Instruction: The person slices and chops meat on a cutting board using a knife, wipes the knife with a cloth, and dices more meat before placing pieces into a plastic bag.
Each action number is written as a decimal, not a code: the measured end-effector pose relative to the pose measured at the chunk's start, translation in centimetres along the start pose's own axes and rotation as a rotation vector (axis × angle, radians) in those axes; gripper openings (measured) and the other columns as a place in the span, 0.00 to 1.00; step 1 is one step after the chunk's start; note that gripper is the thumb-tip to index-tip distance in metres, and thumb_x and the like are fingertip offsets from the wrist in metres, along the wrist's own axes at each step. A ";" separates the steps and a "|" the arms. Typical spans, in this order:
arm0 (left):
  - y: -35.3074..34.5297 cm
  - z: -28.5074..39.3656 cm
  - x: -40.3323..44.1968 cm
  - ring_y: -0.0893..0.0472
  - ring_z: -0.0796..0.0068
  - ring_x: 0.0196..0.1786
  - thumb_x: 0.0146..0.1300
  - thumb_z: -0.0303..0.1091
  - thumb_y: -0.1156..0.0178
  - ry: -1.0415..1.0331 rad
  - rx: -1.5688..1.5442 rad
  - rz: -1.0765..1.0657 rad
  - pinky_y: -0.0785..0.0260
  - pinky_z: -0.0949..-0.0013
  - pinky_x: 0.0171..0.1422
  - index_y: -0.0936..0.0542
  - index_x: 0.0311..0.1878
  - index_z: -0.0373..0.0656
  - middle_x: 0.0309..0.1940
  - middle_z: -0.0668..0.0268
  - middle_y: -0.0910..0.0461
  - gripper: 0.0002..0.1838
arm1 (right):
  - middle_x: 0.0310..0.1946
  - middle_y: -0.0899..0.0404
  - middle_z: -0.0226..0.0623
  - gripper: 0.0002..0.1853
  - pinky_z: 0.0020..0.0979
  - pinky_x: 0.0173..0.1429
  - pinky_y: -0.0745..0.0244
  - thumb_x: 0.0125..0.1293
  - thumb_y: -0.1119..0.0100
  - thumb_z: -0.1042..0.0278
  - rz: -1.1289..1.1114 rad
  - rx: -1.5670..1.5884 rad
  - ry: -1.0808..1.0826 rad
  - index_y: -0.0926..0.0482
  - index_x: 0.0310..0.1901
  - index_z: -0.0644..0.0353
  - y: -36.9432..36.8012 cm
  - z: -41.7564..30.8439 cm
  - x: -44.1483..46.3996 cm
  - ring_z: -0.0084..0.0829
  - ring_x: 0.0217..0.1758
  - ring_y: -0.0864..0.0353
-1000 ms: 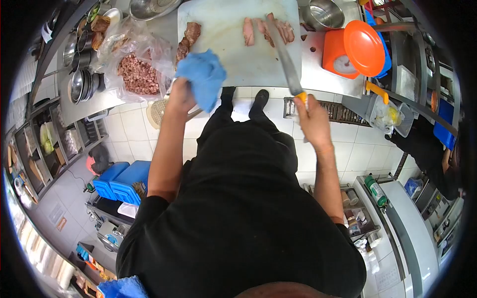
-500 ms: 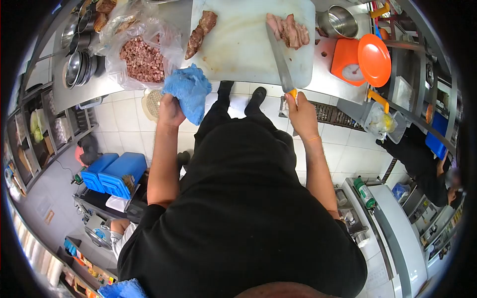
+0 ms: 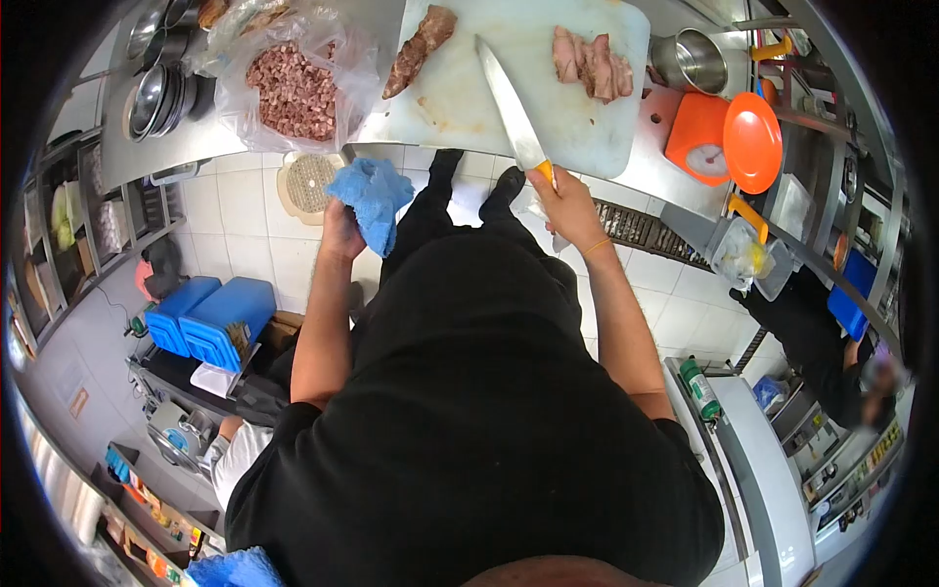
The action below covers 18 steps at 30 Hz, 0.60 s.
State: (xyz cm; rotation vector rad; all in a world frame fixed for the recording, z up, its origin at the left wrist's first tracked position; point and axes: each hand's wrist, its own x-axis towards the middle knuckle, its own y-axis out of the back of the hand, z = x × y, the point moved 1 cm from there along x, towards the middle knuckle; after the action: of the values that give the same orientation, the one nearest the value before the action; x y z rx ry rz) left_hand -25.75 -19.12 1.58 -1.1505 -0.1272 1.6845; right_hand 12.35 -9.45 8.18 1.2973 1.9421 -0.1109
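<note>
My left hand [image 3: 342, 231] is closed on a crumpled blue cloth [image 3: 372, 196], held in front of the counter's near edge. In my right hand [image 3: 570, 207] is the yellow handle of a long kitchen knife [image 3: 511, 106], its blade reaching over the white cutting board [image 3: 469, 117] with the tip pointing away and to the left. A long browned piece of meat [image 3: 421, 51] lies at the board's left side. Several slices of cooked meat [image 3: 593, 67] overlap at the right, apart from the blade. Left of the board, diced meat [image 3: 291, 93] fills an open clear plastic bag [image 3: 235, 108].
An orange scale [image 3: 696, 137] with an orange plate [image 3: 753, 142] and a steel pot [image 3: 690, 61] stand right of the board. Stacked metal bowls [image 3: 156, 103] sit at far left. Other people [image 3: 822, 333] are behind, at right and lower left.
The knife has swung left, its tip moving from beside the meat slices to mid-board. My left hand and the cloth have dropped slightly toward my body. The view has shifted a little.
</note>
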 end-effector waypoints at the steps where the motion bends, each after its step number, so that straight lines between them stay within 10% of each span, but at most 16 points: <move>1: -0.1 -0.5 -0.2 0.19 0.56 0.69 0.73 0.53 0.39 -0.012 -0.016 0.017 0.27 0.49 0.77 0.26 0.73 0.43 0.68 0.56 0.20 0.33 | 0.23 0.23 0.32 0.25 0.30 0.21 0.26 0.82 0.42 0.43 -0.006 -0.003 0.005 0.19 0.48 0.64 0.1 -0.4 -0.2 0.24 0.16 0.25; 18: -5.6 -5.3 2.6 0.17 0.55 0.65 0.78 0.48 0.49 -0.137 -0.036 0.087 0.24 0.51 0.73 0.22 0.66 0.40 0.62 0.55 0.17 0.25 | 0.22 0.24 0.35 0.28 0.34 0.24 0.26 0.81 0.41 0.42 -0.114 -0.173 0.032 0.18 0.52 0.67 1.6 -0.3 1.8 0.29 0.14 0.24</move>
State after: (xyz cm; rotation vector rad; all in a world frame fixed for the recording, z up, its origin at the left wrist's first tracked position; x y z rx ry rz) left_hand -18.03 -16.81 0.38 -1.0805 -0.1966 1.8446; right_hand 13.23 -7.18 7.75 1.0821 2.0052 0.0218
